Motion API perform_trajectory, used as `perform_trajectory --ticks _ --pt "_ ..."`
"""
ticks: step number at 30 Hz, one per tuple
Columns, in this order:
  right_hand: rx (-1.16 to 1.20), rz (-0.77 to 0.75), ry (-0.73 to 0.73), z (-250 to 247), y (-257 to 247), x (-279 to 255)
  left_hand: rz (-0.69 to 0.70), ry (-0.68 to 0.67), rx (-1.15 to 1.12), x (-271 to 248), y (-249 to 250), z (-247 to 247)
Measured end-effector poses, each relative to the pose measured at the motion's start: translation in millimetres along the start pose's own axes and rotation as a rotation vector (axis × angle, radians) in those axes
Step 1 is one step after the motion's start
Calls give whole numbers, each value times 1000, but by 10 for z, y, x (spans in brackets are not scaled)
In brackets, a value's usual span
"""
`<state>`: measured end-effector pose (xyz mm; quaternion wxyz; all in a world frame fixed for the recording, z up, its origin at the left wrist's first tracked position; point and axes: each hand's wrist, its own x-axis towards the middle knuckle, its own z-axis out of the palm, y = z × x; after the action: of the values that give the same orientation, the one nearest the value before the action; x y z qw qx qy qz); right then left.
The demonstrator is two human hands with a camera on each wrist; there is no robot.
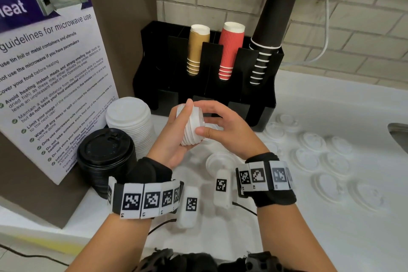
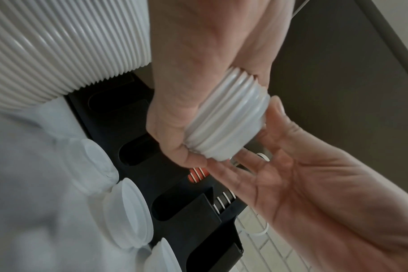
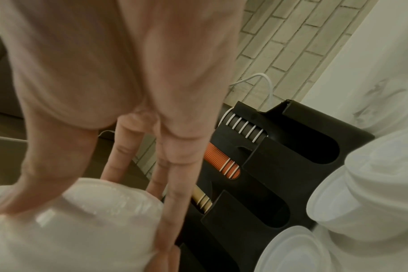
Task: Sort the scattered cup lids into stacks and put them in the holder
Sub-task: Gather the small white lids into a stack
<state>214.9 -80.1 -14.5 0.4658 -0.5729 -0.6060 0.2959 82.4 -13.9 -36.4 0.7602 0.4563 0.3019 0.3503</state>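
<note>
Your left hand (image 1: 174,139) is wrapped round the stack of lids (image 1: 191,126) held above the counter (image 1: 331,238), right hand (image 1: 223,127) steadying its end with loose fingers; light, slippery, likely to slide apart, so grip the ribbed sides.

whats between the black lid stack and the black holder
The tall white lid stack stands between the black lid stack and the holder, seen in the head view.
</note>
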Motion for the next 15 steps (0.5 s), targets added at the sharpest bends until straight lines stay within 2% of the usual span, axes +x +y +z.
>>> perform_trajectory --ticks 8,11,13,15 --pt "6 -56 -7 53 -17 101 24 50 -65 27 30 6" --pt "23 91 44 8 43 245 105 153 -118 64 147 -16" --pt "-236 199 14 -24 136 364 171 220 -151 79 239 -38" --pt "-545 245 -195 46 214 496 226 246 -167 84 311 -52"
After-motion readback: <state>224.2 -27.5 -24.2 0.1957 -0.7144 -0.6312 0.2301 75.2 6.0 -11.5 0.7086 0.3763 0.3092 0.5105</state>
